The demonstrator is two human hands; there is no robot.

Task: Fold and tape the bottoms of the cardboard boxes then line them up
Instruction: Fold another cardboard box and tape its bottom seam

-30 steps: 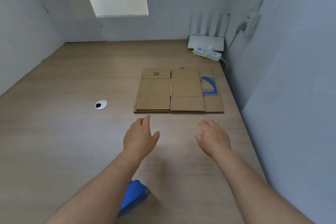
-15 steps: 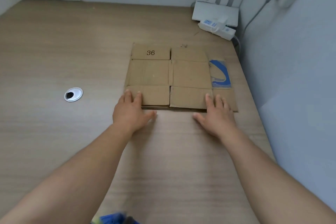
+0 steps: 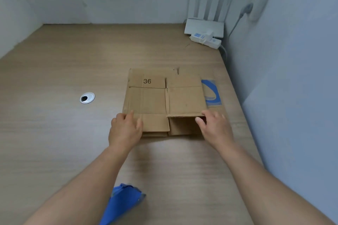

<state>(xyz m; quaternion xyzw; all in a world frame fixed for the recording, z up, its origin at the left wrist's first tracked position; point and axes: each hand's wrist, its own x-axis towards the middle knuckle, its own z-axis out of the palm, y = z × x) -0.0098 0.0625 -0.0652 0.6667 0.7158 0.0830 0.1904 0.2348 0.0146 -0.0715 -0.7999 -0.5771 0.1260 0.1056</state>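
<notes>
A stack of flattened cardboard boxes lies on the wooden table, the top one marked "36". My left hand rests on the stack's near left corner, fingers over the edge. My right hand grips the near right edge of the top box and holds that side raised off the stack. A lower flat box with a blue print sticks out on the right.
A blue object lies on the table near my left forearm. A round metal cable hole sits left of the stack. A white router and power strip stand in the far right corner. Walls close in on the right and back.
Both hands reached forward from mid-table to the stack's near edge. My right hand has taken hold of the top box's edge and lifted it.
</notes>
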